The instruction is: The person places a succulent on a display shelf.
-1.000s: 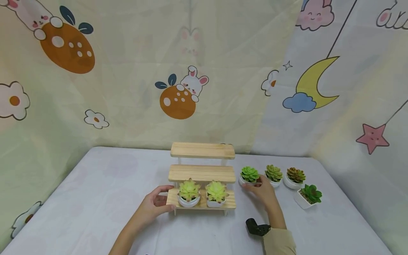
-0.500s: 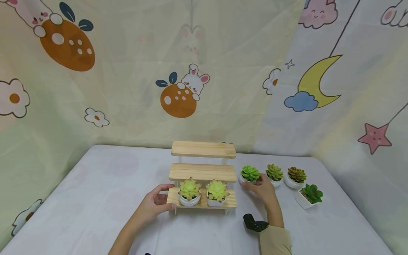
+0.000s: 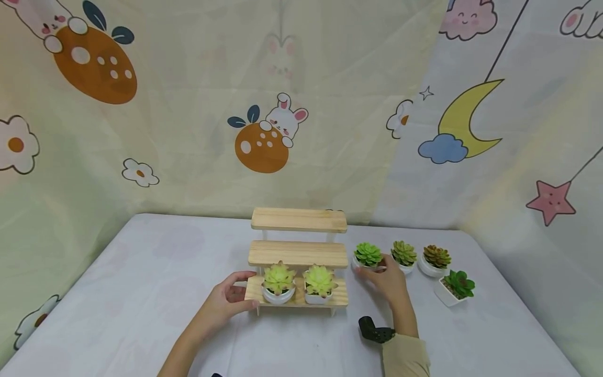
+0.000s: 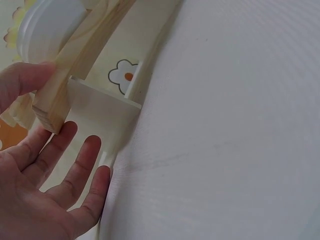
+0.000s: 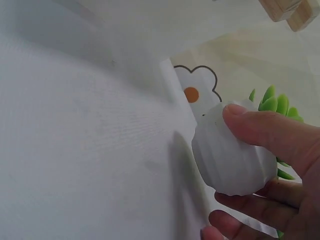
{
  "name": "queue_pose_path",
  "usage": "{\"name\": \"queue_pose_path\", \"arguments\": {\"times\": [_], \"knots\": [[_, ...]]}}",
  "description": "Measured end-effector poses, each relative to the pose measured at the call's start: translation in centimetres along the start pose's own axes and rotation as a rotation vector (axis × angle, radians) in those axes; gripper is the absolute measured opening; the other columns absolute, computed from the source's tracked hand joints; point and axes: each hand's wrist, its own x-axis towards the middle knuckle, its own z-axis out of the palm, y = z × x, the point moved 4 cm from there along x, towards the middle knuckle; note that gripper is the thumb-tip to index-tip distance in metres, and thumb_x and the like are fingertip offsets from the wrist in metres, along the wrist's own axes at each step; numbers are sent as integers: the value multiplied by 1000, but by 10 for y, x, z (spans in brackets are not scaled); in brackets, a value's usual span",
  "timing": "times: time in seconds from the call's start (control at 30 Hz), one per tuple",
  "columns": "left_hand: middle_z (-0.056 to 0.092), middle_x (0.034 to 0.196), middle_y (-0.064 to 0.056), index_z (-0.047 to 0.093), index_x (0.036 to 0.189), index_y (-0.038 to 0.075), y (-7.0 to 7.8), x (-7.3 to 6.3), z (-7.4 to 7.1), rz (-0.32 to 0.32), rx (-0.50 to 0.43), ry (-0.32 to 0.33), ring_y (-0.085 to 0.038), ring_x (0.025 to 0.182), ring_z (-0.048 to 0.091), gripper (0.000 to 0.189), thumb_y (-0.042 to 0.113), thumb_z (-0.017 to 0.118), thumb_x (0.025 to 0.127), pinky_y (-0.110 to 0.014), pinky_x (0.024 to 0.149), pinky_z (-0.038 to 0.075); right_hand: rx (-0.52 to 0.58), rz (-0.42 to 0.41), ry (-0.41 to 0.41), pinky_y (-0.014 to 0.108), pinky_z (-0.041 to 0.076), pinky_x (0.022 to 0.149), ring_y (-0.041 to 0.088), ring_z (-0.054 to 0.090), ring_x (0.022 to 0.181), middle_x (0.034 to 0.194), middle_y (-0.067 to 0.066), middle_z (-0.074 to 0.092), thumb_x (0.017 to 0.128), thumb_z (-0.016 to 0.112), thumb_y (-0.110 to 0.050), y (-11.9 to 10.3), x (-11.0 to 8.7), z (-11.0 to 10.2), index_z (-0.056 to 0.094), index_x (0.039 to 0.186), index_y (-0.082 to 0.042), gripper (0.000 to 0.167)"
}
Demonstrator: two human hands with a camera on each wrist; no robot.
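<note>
- On the desk (image 3: 141, 293), my left grip (image 3: 221, 301) pinches the 3-tier wooden stand (image 3: 298, 253) by the left end of its lowest shelf (image 3: 299, 299).
- Just right of the stand, my right grip (image 3: 391, 277) grasps the bright green succulent (image 3: 368, 254) by its white pot (image 5: 232, 160).
- Between my grips, 2 yellow-green succulents (image 3: 279, 278) stand on the lowest shelf.
- Further right: 3 more potted succulents (image 3: 436, 256).
</note>
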Motion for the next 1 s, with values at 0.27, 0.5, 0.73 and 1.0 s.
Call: {"name": "queue_pose_path", "arguments": {"times": [0.27, 0.5, 0.73, 1.0], "knots": [[61, 106, -16, 46, 129, 7, 2, 0, 0, 1, -1, -3, -21, 94, 60, 61, 14, 74, 76, -28, 75, 49, 0, -3, 3, 36, 48, 73, 32, 53, 106, 124, 22, 49, 77, 71, -46, -12, -4, -12, 34, 138, -1, 84], [61, 105, -16, 47, 129, 7, 1, 0, 0, -6, -3, -2, -21, 92, 60, 61, 14, 75, 76, -28, 74, 50, 2, -20, 17, 32, 47, 70, 30, 52, 107, 124, 17, 48, 77, 69, -51, -33, -14, -25, 35, 138, -6, 83], [61, 105, -16, 48, 128, 6, 2, 0, 0, 2, 5, 7, -21, 91, 59, 60, 13, 75, 75, -28, 74, 50, 53, -53, 66, 27, 42, 70, 26, 51, 106, 118, 15, 50, 77, 70, -50, -55, -27, -35, 37, 136, -6, 80], [57, 112, -18, 48, 128, 7, 1, -1, 0, 3, 11, 15, -19, 90, 59, 60, 13, 75, 75, -27, 73, 50, 106, -111, 73, 28, 42, 72, 25, 49, 105, 117, 14, 49, 77, 71, -47, -84, -44, -34, 38, 136, -10, 77]]}}
